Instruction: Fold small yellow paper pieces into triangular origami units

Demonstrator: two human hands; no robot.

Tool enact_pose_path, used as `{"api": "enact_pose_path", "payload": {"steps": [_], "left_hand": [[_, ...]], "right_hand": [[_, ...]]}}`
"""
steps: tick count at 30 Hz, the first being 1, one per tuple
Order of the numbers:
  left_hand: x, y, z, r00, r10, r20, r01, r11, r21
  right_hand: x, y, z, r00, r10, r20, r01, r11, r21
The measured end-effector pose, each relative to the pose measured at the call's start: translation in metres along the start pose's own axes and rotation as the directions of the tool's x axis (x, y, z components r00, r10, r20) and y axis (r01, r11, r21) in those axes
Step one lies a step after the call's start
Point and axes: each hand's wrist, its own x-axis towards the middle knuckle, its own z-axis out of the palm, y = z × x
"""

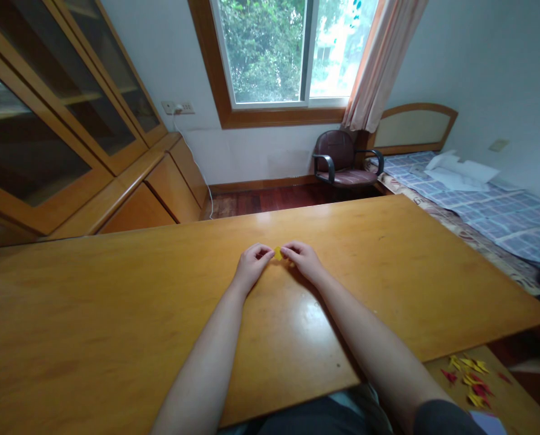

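Between my fingertips is a small piece of folded yellow paper, just above or on the wooden table; I cannot tell which. My left hand pinches its left side, with the fingers curled in. On the other side my right hand pinches the right edge between thumb and finger. The paper's exact shape is too small to make out, and my fingers cover part of it.
At lower right, a lower surface carries several red and yellow folded paper figures and a pale sheet. Beyond the table stand an armchair, a bed and a glass-door cabinet. A white cord hangs from the wall socket.
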Motion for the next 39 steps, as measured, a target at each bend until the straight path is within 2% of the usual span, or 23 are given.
{"api": "enact_pose_path", "payload": {"steps": [6,12,19,25,39], "left_hand": [[-0.0008,0.0035,-0.0007,1.0,-0.009,-0.025,0.008,1.0,-0.01],[-0.0006,0.0059,-0.0012,0.999,-0.017,-0.033,0.017,1.0,-0.006],[0.0003,0.0018,-0.0004,0.999,0.013,0.051,-0.012,1.0,-0.017],[0.0013,-0.0022,0.0,0.998,-0.007,0.06,0.007,1.0,-0.009],[0.0009,0.0009,-0.0002,0.999,0.001,0.054,-0.001,1.0,-0.011]], "right_hand": [[-0.0006,0.0007,0.0016,1.0,0.007,-0.01,-0.008,0.999,-0.047],[0.0002,0.0049,0.0021,0.999,-0.038,-0.037,0.033,0.991,-0.132],[0.0005,0.0062,0.0005,0.995,-0.092,-0.029,0.085,0.976,-0.199],[0.0006,0.0078,0.0005,0.991,-0.133,0.005,0.13,0.963,-0.237],[-0.0005,0.0045,0.0001,0.995,-0.104,-0.008,0.1,0.976,-0.194]]}}
